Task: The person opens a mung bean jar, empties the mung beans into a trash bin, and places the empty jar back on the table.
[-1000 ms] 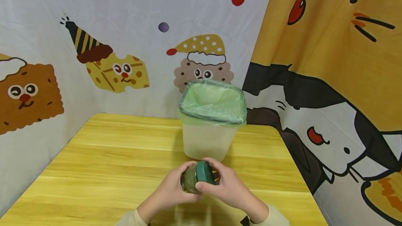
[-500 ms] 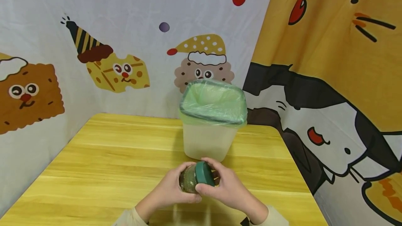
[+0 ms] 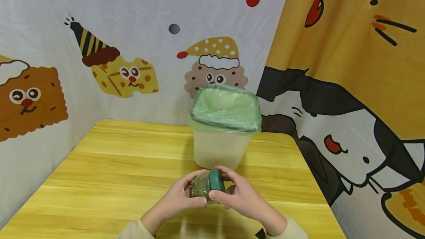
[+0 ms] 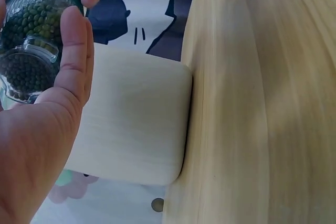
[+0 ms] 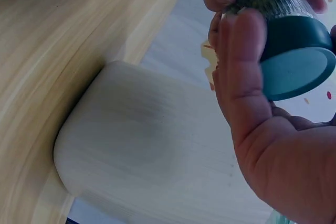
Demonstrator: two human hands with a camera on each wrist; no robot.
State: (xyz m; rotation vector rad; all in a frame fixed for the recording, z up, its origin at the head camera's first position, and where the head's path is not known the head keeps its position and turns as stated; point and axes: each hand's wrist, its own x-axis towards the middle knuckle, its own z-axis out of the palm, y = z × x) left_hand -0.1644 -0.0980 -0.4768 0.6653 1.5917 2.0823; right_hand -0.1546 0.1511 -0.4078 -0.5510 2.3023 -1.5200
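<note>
A clear ribbed glass jar (image 3: 200, 186) with a green lid (image 3: 217, 180) lies on its side in the air between both hands, its lid toward the right. My left hand (image 3: 177, 198) grips the glass body, thumb at the front. Around the lid, the fingers and thumb of my right hand (image 3: 244, 196) are curled. Small dark green beans, like mung beans (image 4: 34, 22), show through the glass in the left wrist view. The flat top of the lid (image 5: 296, 74) faces the camera in the right wrist view, and the lid sits on the jar.
Just beyond the hands a whitish bin (image 3: 219, 148) stands on the wood-grain table (image 3: 116, 169). A green plastic bag (image 3: 227, 108) lines it and folds over its rim. Cartoon-printed cloth (image 3: 139, 10) hangs behind and on both sides.
The jar has turned a little and shifted slightly right. My left thumb has moved up along the glass, while the right hand still holds the lid. The bin has not moved.
</note>
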